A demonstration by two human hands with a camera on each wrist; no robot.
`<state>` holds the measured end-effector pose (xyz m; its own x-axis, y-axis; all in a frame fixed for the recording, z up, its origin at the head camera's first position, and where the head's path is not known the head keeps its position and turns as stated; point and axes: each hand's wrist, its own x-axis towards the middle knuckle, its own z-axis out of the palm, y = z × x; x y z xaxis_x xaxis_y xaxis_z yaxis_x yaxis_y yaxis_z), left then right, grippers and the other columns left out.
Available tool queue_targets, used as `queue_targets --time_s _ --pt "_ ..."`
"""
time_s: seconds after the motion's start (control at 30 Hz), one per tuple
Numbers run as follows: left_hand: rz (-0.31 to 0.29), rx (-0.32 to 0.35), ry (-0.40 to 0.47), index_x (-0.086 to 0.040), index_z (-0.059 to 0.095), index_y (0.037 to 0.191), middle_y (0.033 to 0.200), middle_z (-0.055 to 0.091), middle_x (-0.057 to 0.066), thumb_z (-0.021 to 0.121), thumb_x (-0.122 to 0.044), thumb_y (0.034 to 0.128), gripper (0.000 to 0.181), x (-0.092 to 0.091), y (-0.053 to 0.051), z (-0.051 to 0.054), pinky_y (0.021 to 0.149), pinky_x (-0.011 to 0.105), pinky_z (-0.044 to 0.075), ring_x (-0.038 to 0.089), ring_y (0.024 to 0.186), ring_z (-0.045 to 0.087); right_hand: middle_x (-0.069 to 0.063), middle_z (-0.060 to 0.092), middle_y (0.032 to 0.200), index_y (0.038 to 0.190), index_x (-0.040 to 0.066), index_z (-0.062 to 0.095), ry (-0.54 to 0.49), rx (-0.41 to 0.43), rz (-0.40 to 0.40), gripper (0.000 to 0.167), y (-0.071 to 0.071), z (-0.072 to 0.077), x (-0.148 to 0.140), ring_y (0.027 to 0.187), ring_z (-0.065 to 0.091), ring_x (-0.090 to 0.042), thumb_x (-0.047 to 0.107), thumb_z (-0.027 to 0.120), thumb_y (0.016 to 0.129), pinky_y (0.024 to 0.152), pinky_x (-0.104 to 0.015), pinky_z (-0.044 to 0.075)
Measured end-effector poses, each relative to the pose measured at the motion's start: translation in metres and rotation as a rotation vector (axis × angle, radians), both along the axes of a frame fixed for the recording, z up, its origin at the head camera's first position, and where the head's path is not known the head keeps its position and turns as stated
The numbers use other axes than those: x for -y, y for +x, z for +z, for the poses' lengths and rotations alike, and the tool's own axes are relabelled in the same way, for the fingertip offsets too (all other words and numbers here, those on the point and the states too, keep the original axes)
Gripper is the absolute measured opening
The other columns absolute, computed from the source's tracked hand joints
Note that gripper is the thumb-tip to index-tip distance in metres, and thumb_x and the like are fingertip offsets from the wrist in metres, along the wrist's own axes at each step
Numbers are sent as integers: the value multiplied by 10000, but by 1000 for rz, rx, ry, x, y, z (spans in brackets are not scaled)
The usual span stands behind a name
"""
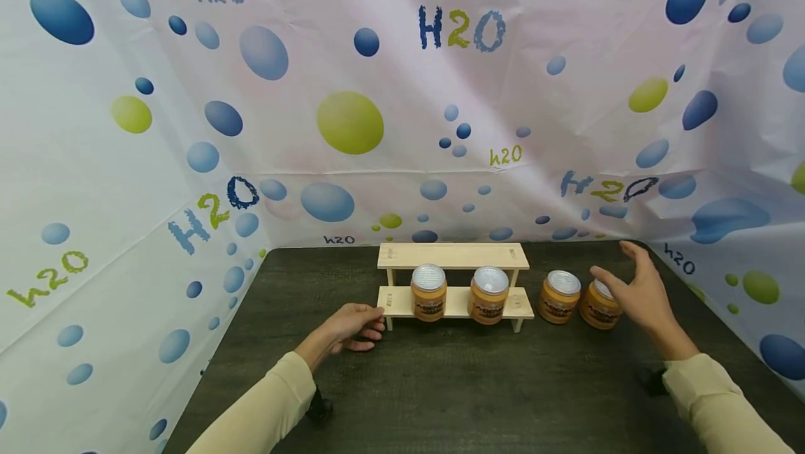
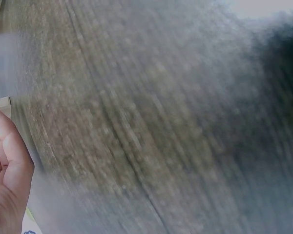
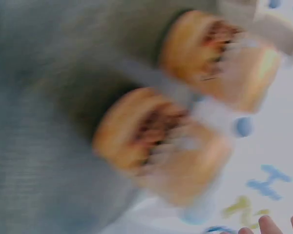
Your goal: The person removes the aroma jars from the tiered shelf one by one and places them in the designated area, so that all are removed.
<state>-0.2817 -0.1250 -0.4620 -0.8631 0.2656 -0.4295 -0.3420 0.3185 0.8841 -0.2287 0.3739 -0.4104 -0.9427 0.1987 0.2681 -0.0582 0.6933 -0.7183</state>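
Note:
A two-tier wooden stand [image 1: 454, 255] is near the back of the dark table. Two orange-labelled jars with silver lids, a left one [image 1: 429, 293] and a right one [image 1: 488, 295], stand on its lower tier. My left hand [image 1: 352, 327] pinches the lower tier's left end, its other fingers loosely bent. To the right of the stand, two similar jars, one nearer it [image 1: 559, 297] and one farther right [image 1: 600, 306], sit on the table. My right hand [image 1: 641, 293] is beside and above the rightmost jar, thumb and fingers spread, holding nothing. It partly hides that jar's lid.
The dark wood-grain table [image 1: 478, 391] extends in front of the stand. A white sheet [image 1: 402, 70] with blue and green spots and H2O lettering encloses the table at the back and sides. The upper tier of the stand rises behind the jars.

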Motion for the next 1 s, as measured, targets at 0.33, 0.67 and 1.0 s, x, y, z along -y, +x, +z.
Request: queue_targets --time_s 0.33,0.67,1.0 --pt "-3 12 -1 -35 676 1061 903 682 17 569 -366 1032 349 3 -1 -1 620 238 611 89 735 669 -254 385 1544 1547 88 328 9 -308 267 677 -3 48 104 1403 350 -507 196 673 974 1114 -692 305" --pt "3 9 3 -20 668 1093 909 679 17 571 -369 1031 367 1 -2 -2 614 240 609 84 729 661 -152 404 1560 1537 132 368 79 -286 529 691 7 43 209 1379 458 -379 239 716 949 1080 -603 444" --pt "11 -1 -5 -34 683 1060 912 683 28 581 -385 1023 368 -1 -1 -1 609 273 617 90 722 659 -199 267 1626 1556 121 348 149 -219 482 793 5 12 256 1517 184 -458 321 756 907 1155 -697 290"
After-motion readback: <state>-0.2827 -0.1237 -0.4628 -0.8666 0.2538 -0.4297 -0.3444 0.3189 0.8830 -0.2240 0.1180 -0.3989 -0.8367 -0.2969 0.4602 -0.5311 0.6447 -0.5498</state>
